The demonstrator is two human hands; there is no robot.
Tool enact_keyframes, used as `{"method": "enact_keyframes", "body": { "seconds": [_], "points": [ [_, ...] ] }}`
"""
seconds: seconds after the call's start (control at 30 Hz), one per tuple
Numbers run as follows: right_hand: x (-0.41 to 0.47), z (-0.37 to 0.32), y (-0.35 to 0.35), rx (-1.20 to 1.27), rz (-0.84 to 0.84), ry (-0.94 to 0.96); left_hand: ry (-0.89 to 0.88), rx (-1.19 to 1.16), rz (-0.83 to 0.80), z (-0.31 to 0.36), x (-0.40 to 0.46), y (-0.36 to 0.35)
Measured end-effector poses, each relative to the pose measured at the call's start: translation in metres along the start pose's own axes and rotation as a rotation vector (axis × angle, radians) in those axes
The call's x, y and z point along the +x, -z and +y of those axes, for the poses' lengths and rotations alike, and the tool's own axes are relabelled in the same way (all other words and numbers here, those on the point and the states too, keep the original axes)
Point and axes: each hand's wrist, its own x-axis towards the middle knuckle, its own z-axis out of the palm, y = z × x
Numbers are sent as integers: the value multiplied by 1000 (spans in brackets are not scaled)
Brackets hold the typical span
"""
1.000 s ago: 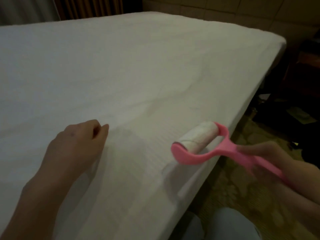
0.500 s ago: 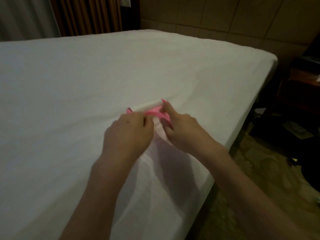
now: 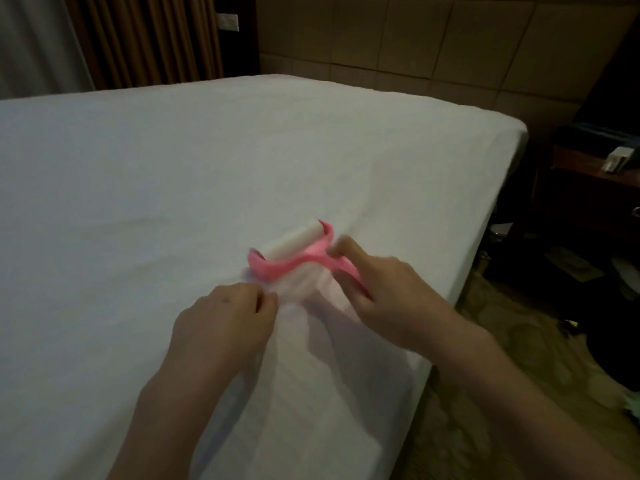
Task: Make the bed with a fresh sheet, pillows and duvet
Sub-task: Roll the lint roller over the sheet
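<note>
A white sheet point(image 3: 207, 174) covers the whole bed and lies mostly flat, with light creases near its right side. A pink lint roller point(image 3: 294, 254) with a white roll rests on the sheet near the bed's right edge. My right hand point(image 3: 374, 292) grips its pink handle, the forefinger lying along the top. My left hand point(image 3: 225, 323) sits just left of it with fingers curled, and appears to pinch a fold of the sheet below the roller. No pillows or duvet are in view.
A dark wooden nightstand point(image 3: 588, 188) with small items stands right of the bed. Patterned carpet point(image 3: 502, 341) runs along the bed's right edge, with dark objects on it. A padded headboard wall point(image 3: 415, 46) and brown curtains point(image 3: 145, 39) stand behind.
My right hand has brought the roller from beyond the bed's edge onto the sheet. My left hand moved right to meet it, then drew back slightly so the roller now shows.
</note>
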Motion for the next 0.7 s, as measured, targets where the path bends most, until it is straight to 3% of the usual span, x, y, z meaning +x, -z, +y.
{"method": "enact_keyframes", "body": {
  "seconds": [0.13, 0.3, 0.43, 0.7],
  "points": [
    [-85, 9, 42, 93, -115, -83, 51, 53, -32, 1, 3, -3],
    [-129, 36, 74, 103, -36, -181, 55, 135, -36, 10, -1, -2],
    [-109, 57, 55, 64, 7, -291, 28, 186, -68, 21, 14, 2],
    [34, 67, 12, -27, 62, -221, -47, 224, 41, 71, 50, -42]
  ]
}}
